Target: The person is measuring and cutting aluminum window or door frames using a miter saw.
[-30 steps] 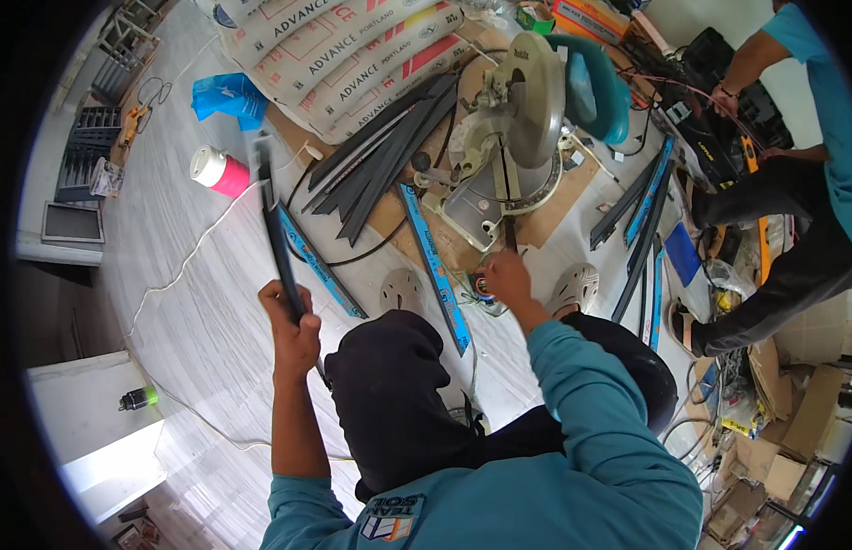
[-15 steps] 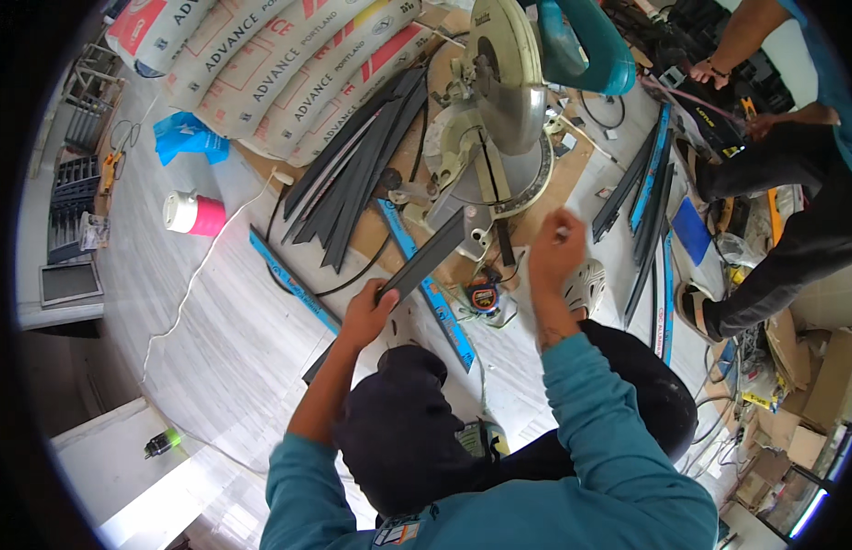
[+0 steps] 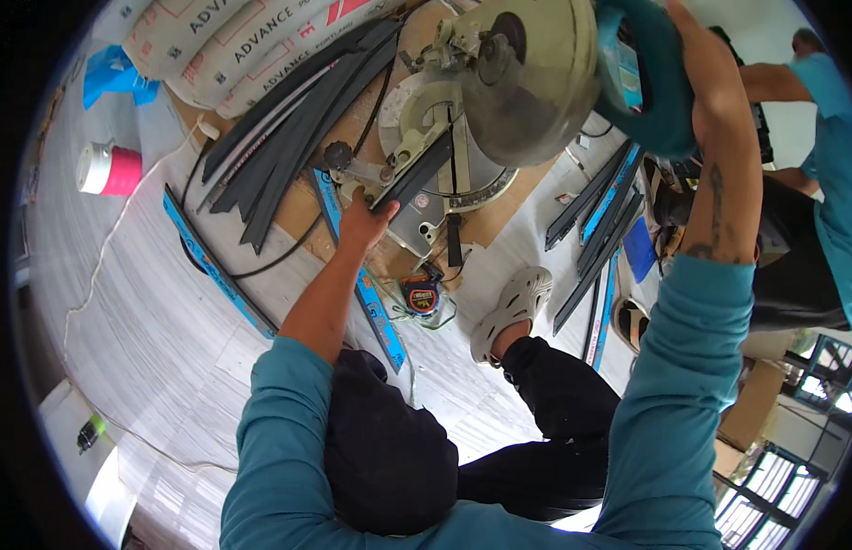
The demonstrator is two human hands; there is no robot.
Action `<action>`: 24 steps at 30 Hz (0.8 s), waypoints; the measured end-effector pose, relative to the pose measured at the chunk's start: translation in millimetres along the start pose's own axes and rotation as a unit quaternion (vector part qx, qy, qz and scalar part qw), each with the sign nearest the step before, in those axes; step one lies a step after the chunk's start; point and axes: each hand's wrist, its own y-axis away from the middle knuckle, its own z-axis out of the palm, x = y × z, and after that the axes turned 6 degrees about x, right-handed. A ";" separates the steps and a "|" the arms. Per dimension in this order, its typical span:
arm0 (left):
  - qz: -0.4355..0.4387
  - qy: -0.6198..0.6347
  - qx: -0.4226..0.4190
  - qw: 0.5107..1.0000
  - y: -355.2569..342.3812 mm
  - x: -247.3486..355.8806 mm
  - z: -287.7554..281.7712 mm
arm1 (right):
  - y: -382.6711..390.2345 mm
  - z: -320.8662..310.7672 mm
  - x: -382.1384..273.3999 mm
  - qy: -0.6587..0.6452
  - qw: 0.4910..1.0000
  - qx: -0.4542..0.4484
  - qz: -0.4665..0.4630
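A dark grey metal strip [image 3: 417,171] lies slanting across the miter saw's bed [image 3: 406,229], its far end beside the slot. My left hand [image 3: 364,220] is closed round its near end and presses it down by the saw's fence. Up at the top right, my right hand [image 3: 694,37] is on the teal saw handle [image 3: 669,115]; its fingers are mostly hidden by the handle and the picture's edge. The round blade guard [image 3: 536,78] hangs over the right side of the turntable [image 3: 499,183].
Several dark strips [image 3: 302,110] lie left of the saw, more [image 3: 596,220] to its right. Blue-labelled strips [image 3: 220,266] rest on the floor. A tape measure [image 3: 420,296] sits near my shoe [image 3: 513,312]. Cement bags [image 3: 224,55], a pink-white jug [image 3: 110,169], cords and a co-worker [image 3: 834,183] surround me.
My left hand has carried the strip forward onto the saw bed. My right hand has gone from in front of the saw up to its handle. The view has shifted.
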 end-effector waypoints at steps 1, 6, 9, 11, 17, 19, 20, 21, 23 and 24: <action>-0.031 -0.004 -0.018 0.999 -0.5 3.3 0.5 | 5.0 -3.2 12.7 -0.057 0.995 -0.006 0.077; -0.061 -0.001 -0.042 0.997 -7.0 -10.7 -3.9 | 68.8 23.8 85.5 -0.095 0.975 0.031 0.196; -0.075 -0.003 -0.054 0.996 -9.8 -5.3 -3.5 | 92.7 28.1 148.9 -0.146 0.973 0.028 0.179; -0.078 -0.009 -0.053 0.996 -7.0 -1.9 -4.9 | 105.0 37.4 169.3 -0.142 0.973 0.092 0.155; -0.117 -0.013 -0.036 0.992 0.1 13.7 -13.0 | 116.5 49.2 183.0 -0.121 0.978 0.130 0.108; -0.137 -0.022 -0.044 0.989 -1.2 12.8 -14.6 | 116.6 50.4 185.8 -0.116 0.979 0.129 0.108; -0.138 -0.021 -0.045 0.989 -0.9 13.6 -14.2 | 116.3 50.0 186.9 -0.112 0.979 0.131 0.107; -0.132 -0.030 -0.045 0.990 -0.5 14.6 -13.8 | 116.2 49.9 187.6 -0.111 0.979 0.131 0.106; -0.127 -0.037 -0.046 0.990 0.5 17.2 -14.0 | 116.4 49.9 188.6 -0.108 0.978 0.137 0.113; -0.127 -0.030 -0.048 0.990 1.2 18.5 -14.5 | 116.4 49.9 188.8 -0.107 0.978 0.137 0.112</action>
